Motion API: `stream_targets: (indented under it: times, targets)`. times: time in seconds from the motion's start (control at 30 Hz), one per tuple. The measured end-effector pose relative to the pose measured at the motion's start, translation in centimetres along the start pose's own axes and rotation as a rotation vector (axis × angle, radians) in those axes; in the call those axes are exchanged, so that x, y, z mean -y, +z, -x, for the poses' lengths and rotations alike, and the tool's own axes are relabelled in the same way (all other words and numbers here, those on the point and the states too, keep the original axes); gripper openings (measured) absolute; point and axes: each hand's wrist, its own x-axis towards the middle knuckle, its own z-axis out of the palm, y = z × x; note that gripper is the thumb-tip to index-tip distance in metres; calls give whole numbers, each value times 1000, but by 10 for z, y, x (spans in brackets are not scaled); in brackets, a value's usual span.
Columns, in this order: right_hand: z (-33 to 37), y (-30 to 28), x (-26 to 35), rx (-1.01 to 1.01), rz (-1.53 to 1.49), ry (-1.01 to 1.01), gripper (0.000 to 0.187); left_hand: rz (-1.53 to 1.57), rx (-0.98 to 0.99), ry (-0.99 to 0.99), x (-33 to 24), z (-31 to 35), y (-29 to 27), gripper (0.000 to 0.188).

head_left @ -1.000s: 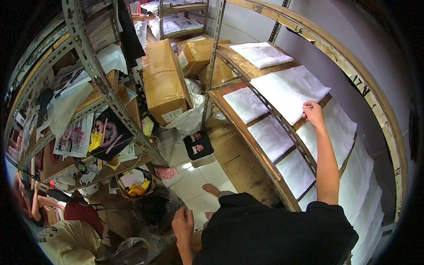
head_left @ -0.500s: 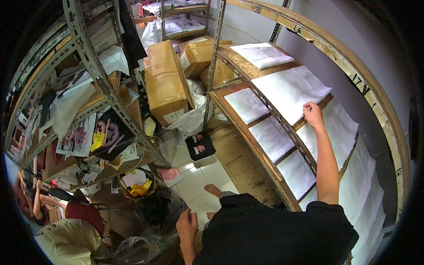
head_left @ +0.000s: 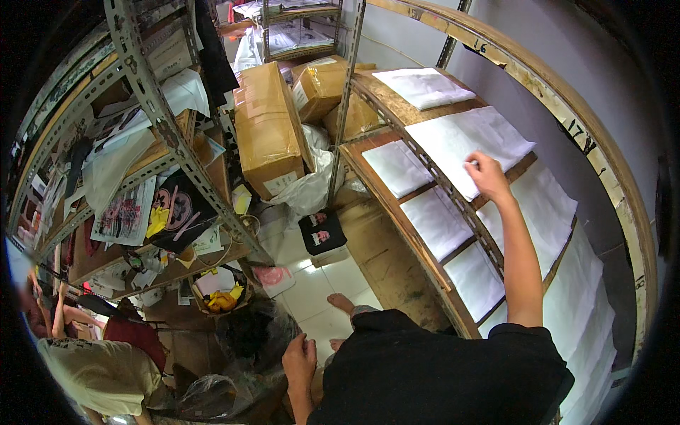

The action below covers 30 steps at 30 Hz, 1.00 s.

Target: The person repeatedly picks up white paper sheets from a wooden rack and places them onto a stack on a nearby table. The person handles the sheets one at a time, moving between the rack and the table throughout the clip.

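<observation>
My right hand (head_left: 486, 177) reaches over a white sheet (head_left: 464, 139) on the upper level of the rack to my right. Its fingers curl closed with their tips bent in, so whatever they may hold is hidden. The sheet lies flat beneath it. Another white sheet (head_left: 423, 88) lies beyond, and a broad one (head_left: 536, 212) sits just nearer my forearm. Low in front of my body, my left hand (head_left: 299, 360) hangs with curled fingers and nothing visible in them.
Smaller white sheets (head_left: 398, 168) line the lower shelf (head_left: 368, 159). Taped cardboard boxes (head_left: 268, 131) stand ahead. At left, a metal rack (head_left: 152, 106) holds papers and cloth. On the floor are a dark printed item (head_left: 322, 234) and plastic bags (head_left: 255, 333). A person (head_left: 106, 372) is at lower left.
My right hand has shifted left from the sheet's near edge to over its surface; the sheet looks unmoved. The left hand stays put. The person at lower left has moved.
</observation>
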Motion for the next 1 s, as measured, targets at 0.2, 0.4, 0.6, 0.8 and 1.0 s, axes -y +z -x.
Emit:
stream_targets:
  times: [0.2, 0.4, 0.6, 0.8, 1.0]
  targets:
    - [-41, 59, 57, 362, -7, -251, 30, -8, 18, -32, -3, 2, -2, 29]
    - [-69, 97, 71, 378, 170, -202, 44, 7, -97, -49, 4, 21, -5, 27]
    - [-85, 99, 58, 327, 179, -164, 49, 18, -148, -151, 3, 43, -11, 25]
    - [-72, 172, 68, 469, -23, -388, 40, 56, -244, -301, -3, 74, -24, 27]
    - [-13, 395, 13, 1186, -408, -378, 25, -5, -460, -416, -8, 110, -41, 28]
